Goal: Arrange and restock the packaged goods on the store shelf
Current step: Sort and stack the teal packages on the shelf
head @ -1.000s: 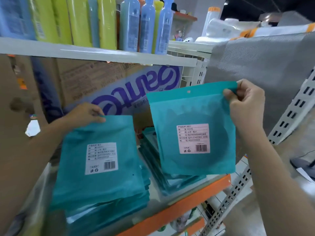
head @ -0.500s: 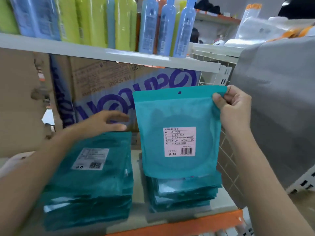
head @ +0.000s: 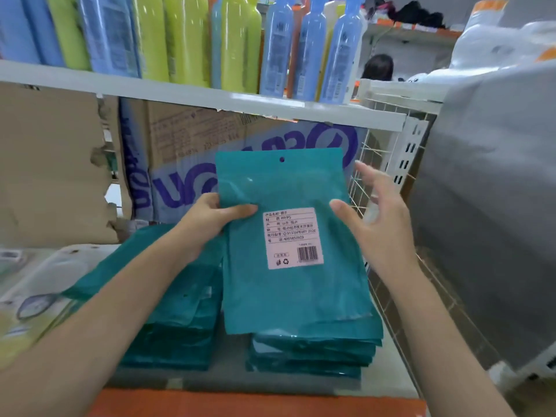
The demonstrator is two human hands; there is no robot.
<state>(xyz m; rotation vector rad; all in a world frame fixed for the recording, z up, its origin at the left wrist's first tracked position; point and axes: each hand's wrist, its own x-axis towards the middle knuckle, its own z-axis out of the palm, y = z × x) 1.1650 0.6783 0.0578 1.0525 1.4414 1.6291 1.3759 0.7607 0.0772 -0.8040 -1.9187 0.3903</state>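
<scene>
Left section of the lower shelf (head: 388, 368): a stack of flat teal plastic pouches (head: 180, 299) lies on the shelf board, partly covered by the left forearm. The left hand (head: 207, 224) holds a single flat teal plastic pouch with a white printed label (head: 294, 299) at its left edge, about a third of the way down. The grip is closed on it, thumb across the front face, fingers behind. The pouch stands nearly upright, label facing the camera and hang hole at the top. Its lower end overlaps the top of a second stack of teal pouches (head: 316, 350); contact there cannot be confirmed. The right hand (head: 382, 224) is just beside the pouch's right edge. Its grip is released, fingers spread, thumb tip at the edge near the label; whether it touches cannot be told. The white wire side panel (head: 361, 164) stands behind this hand.
</scene>
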